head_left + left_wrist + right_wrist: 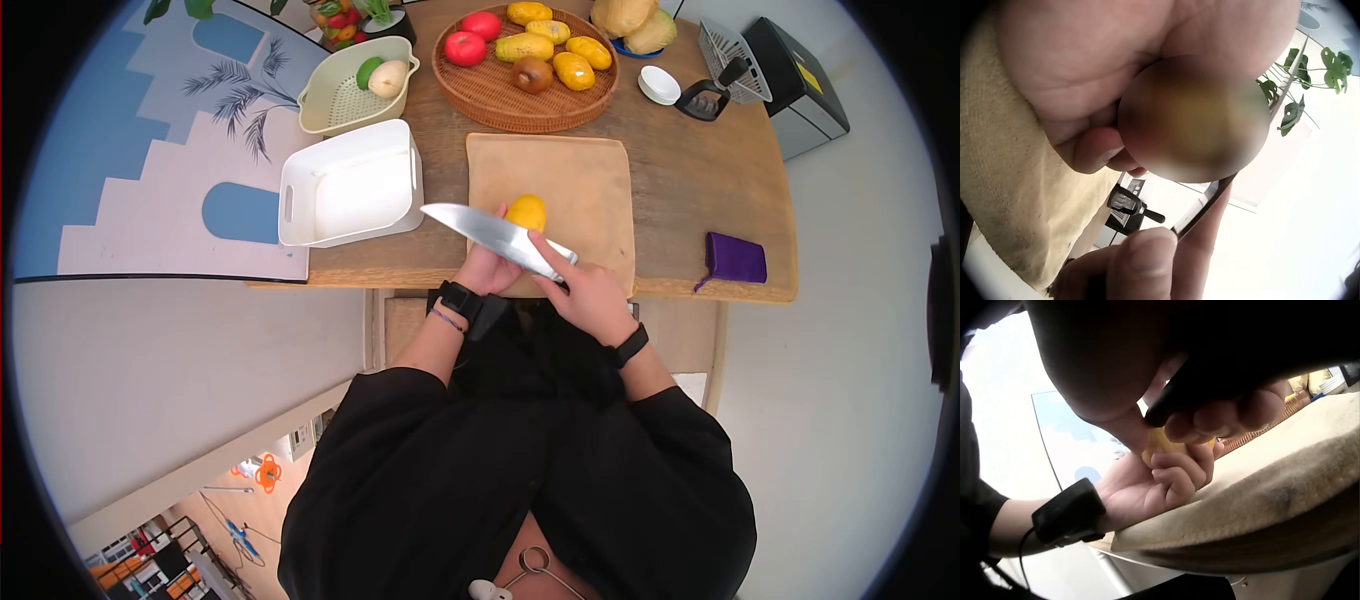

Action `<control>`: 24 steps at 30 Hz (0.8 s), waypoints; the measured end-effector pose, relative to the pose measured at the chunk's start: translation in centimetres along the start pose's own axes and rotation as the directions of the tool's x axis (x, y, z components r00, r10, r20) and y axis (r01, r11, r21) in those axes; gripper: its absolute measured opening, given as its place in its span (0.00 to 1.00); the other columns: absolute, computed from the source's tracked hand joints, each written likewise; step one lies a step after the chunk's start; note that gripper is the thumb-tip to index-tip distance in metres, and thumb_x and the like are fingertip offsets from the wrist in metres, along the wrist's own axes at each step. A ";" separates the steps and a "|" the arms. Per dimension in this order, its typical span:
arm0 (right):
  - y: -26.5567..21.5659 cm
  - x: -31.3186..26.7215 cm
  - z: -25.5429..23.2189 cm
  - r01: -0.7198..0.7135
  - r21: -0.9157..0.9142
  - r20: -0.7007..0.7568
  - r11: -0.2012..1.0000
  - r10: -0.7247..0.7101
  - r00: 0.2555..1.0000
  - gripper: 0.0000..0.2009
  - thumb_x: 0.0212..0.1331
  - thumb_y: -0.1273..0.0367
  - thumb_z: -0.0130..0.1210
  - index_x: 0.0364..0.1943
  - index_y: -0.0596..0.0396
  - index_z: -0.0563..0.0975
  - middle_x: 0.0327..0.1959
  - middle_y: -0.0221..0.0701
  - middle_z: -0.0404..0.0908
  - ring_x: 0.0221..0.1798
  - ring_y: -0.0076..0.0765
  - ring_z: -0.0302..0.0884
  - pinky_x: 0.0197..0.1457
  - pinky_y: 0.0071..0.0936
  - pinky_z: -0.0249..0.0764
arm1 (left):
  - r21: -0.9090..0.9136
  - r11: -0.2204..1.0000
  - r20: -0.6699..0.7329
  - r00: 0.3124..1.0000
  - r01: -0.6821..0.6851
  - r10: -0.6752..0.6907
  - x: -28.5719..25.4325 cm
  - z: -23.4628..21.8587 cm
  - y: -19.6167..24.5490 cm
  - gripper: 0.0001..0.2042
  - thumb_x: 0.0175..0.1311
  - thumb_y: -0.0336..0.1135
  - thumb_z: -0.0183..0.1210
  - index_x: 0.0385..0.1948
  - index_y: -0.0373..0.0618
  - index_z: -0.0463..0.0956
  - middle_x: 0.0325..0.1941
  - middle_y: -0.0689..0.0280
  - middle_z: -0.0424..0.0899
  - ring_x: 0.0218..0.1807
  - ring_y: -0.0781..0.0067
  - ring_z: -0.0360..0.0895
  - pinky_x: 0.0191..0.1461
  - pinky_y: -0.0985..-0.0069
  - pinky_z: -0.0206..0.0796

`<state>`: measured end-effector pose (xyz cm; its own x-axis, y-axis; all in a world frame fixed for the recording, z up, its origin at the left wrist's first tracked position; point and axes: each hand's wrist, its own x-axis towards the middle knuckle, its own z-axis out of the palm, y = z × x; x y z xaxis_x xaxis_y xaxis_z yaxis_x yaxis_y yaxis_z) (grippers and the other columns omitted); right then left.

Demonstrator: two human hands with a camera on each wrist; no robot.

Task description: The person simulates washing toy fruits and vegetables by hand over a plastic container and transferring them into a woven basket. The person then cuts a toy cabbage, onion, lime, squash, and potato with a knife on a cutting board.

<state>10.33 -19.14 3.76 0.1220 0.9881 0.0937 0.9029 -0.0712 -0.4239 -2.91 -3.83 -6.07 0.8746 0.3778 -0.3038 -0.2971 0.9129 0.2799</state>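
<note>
A large knife [490, 232] slants across the front of the cutting board [590, 180], its tip toward the left. The right hand [590, 298] grips its handle, with the index finger stretched along the blade. Under the blade, the left hand [488, 268] holds a yellow fruit [526, 212], whose far part shows beyond the blade in the head view. In the right wrist view the left hand's fingers [1175, 481] curl round the yellow fruit [1163, 442]. A blurred oval hides the fruit in the left wrist view.
A white bin [355, 190] stands left of the board, a green colander [340, 95] behind it. Beyond the board lies a round wicker tray [470, 95] with fruit. To the right are a purple pouch [736, 258], a white dish [659, 85] and a black-handled tool [703, 100].
</note>
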 end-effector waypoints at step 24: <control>-0.1 -1.1 1.1 0.008 0.083 -0.073 0.997 -0.002 0.997 0.32 0.64 0.55 0.61 0.74 0.20 0.65 0.16 0.38 0.76 0.19 0.48 0.78 0.25 0.41 0.76 | 0.093 0.995 0.094 0.995 0.027 -0.036 -0.6 0.6 0.6 0.30 0.77 0.63 0.41 0.62 0.45 0.71 0.56 0.49 0.82 0.59 0.53 0.80 0.65 0.53 0.71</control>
<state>9.68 -20.09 2.72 0.1502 0.9757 0.1596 0.8665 -0.0522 -0.4964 -3.38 -3.55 -5.22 0.9167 0.3287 -0.2271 -0.2364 0.9046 0.3547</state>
